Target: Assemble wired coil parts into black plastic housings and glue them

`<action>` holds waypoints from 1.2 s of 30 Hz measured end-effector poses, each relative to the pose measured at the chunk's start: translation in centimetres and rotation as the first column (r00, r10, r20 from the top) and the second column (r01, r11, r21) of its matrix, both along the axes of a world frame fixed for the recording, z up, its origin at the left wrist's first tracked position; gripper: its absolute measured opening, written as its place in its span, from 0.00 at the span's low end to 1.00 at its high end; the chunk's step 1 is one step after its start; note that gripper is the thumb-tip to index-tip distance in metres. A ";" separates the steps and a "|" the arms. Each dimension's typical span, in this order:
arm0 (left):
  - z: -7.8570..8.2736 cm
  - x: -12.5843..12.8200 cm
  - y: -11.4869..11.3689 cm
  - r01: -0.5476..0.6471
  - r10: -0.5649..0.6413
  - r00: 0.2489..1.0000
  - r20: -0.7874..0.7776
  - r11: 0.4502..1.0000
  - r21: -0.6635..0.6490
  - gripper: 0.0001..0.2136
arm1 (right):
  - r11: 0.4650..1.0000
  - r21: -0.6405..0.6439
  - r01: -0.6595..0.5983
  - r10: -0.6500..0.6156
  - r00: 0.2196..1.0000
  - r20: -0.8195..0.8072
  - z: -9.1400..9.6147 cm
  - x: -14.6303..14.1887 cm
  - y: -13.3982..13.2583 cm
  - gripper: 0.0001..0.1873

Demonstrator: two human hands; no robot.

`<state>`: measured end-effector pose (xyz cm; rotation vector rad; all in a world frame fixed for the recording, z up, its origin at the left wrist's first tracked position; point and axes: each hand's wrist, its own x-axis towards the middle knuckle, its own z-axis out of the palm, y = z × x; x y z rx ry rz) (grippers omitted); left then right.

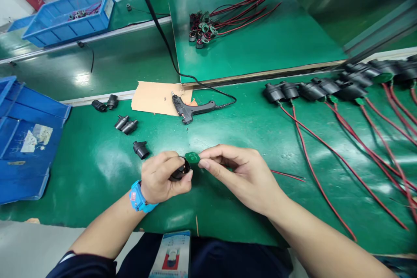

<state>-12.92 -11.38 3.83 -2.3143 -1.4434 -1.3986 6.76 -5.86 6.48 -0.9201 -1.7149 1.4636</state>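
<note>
Showing at the open end of a black housing (177, 174), a green circuit board (192, 157) was pinched between thumb and forefinger of the right hand (243, 174), while the left hand (161, 177) clasped the housing. Red wire (288, 175) stuck out beyond the right hand, and farther forward of the grip a glue gun (193, 109) lay partly on cardboard (150, 97). Loose black housings (141, 150) lay left of the grip, and wired housings (311, 91) lined the bench (107, 169) to its right.
</note>
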 end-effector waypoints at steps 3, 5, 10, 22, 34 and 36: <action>-0.3 0.3 -0.2 -0.014 0.028 0.994 0.108 0.992 -0.122 0.24 | 0.994 0.103 0.023 -0.030 0.997 0.072 0.3 0.2 0.1 0.08; -0.2 0.4 -0.3 -0.053 0.073 0.994 0.076 0.971 -0.233 0.26 | 0.971 0.239 0.030 -0.062 0.990 0.126 0.6 0.4 0.2 0.06; 0.4 0.4 -0.3 -0.075 0.071 0.997 -0.022 0.957 -0.280 0.17 | 0.778 0.628 -0.007 -0.130 0.977 0.172 0.5 0.6 -0.1 0.08; 1.4 0.4 -0.2 0.068 0.008 0.989 0.151 0.869 -0.491 0.14 | 0.287 0.924 -0.251 -0.368 0.862 0.348 0.6 0.5 -1.2 0.15; 2.0 -0.4 0.3 0.570 0.160 0.741 0.653 0.366 -0.736 0.19 | 0.182 0.891 -0.417 -0.462 0.763 0.452 0.8 0.4 -2.6 0.14; 2.0 -0.3 0.4 0.580 0.168 0.726 0.666 0.371 -0.725 0.17 | 0.198 0.879 -0.433 -0.464 0.749 0.473 0.8 0.4 -2.6 0.13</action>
